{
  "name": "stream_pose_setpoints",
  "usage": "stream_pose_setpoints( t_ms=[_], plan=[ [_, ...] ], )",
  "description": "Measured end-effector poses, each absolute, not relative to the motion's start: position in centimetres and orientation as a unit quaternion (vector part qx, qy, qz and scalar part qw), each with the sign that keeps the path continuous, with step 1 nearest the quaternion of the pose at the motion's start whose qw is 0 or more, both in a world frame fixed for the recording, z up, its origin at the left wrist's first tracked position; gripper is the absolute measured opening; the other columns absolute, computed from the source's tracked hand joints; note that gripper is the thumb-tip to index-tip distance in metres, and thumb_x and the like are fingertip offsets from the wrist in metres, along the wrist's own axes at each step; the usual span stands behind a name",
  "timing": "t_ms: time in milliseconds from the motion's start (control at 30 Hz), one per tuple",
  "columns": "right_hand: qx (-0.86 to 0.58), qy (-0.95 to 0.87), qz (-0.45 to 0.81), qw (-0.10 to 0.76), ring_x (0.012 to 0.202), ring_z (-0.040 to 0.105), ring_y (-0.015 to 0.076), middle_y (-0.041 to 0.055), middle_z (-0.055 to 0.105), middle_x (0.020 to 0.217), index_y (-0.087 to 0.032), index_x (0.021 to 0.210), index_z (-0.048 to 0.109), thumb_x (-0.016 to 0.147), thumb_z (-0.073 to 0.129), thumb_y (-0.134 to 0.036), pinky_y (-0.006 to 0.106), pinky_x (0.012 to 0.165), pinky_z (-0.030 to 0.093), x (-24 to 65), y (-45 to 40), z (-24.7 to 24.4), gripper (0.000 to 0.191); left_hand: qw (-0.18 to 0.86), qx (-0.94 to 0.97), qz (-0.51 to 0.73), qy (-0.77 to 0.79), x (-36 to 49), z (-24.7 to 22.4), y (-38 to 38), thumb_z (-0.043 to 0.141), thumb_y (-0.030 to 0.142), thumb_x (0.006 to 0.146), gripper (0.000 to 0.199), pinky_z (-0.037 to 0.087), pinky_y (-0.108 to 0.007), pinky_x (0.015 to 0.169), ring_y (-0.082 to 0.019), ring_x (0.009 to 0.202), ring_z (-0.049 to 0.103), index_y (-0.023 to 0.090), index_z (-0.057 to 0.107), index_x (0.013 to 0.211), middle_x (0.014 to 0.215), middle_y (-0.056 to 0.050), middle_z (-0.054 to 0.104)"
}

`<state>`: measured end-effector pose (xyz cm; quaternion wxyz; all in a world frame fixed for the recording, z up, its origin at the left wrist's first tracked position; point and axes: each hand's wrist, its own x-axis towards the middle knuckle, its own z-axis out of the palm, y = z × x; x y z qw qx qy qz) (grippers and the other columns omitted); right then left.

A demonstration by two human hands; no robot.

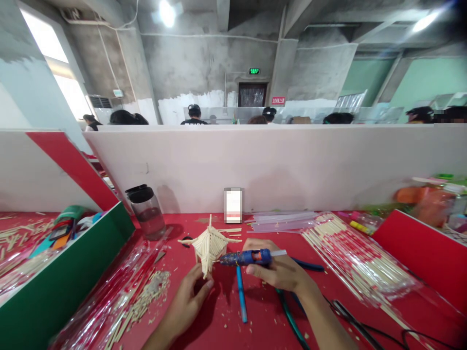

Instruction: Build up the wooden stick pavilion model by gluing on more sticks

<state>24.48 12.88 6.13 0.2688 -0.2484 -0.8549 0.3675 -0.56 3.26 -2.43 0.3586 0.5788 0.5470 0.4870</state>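
Observation:
A small pavilion model (210, 243) built of thin wooden sticks stands on the red tabletop, its pointed roof corners flaring outward. My left hand (193, 291) is closed around its lower near side, and some fingers are hidden behind it. In my right hand (273, 272) is a blue hot glue gun (244, 257), held level with a clear glue stick poking out of its back. The nozzle points left and is at or very near the model's right side; whether it touches, I cannot tell. Below the gun lies a blue pen-like stick (241, 294).
Green-handled pliers (290, 316) lie beside my right forearm. Bundled wooden sticks (350, 257) in plastic are at right, stick scraps (151, 291) at left. A dark-lidded bottle (148, 214) stands before the white partition (292, 165). Green (73, 267) and red (419, 257) side panels flank the workspace.

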Motion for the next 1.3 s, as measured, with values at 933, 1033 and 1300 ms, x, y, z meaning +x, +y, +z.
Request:
stream_pose_setpoints(
  t_ms=[933, 1033, 1300],
  plan=[
    [-0.273, -0.815, 0.424, 0.285, 0.063, 0.043, 0.0138, -0.0043, 0.044, 0.070, -0.022, 0.077, 0.048, 0.089, 0.060, -0.057, 0.026, 0.059, 0.033, 24.3, 13.0, 5.4, 0.039, 0.387, 0.541, 0.512, 0.543, -0.1, -1.1, 3.1, 0.073, 0.056, 0.081, 0.038, 0.055, -0.034, 0.079, -0.024, 0.083, 0.063, 0.018, 0.068, 0.078, 0.078, -0.007, 0.066],
    [-0.285, -0.819, 0.398, 0.299, 0.063, 0.042, 0.0139, -0.0045, 0.042, 0.068, -0.022, 0.072, 0.044, 0.089, 0.059, -0.058, 0.026, 0.059, 0.033, 24.3, 12.9, 5.7, 0.043, 0.380, 0.545, 0.513, 0.544, -0.2, -1.4, 3.1, 0.073, 0.055, 0.081, 0.038, 0.054, -0.034, 0.079, -0.025, 0.084, 0.063, 0.018, 0.068, 0.079, 0.078, -0.007, 0.066],
    [-0.286, -0.739, 0.531, 0.299, 0.049, 0.045, 0.0115, -0.0041, 0.050, 0.063, -0.020, 0.084, 0.060, 0.082, 0.055, -0.078, 0.025, 0.049, 0.038, 24.5, 13.0, 3.9, 0.059, 0.355, 0.576, 0.486, 0.554, -0.6, -2.3, 3.2, 0.066, 0.050, 0.089, 0.034, 0.051, -0.032, 0.080, -0.023, 0.084, 0.060, 0.017, 0.066, 0.080, 0.083, -0.007, 0.064]
  ],
)
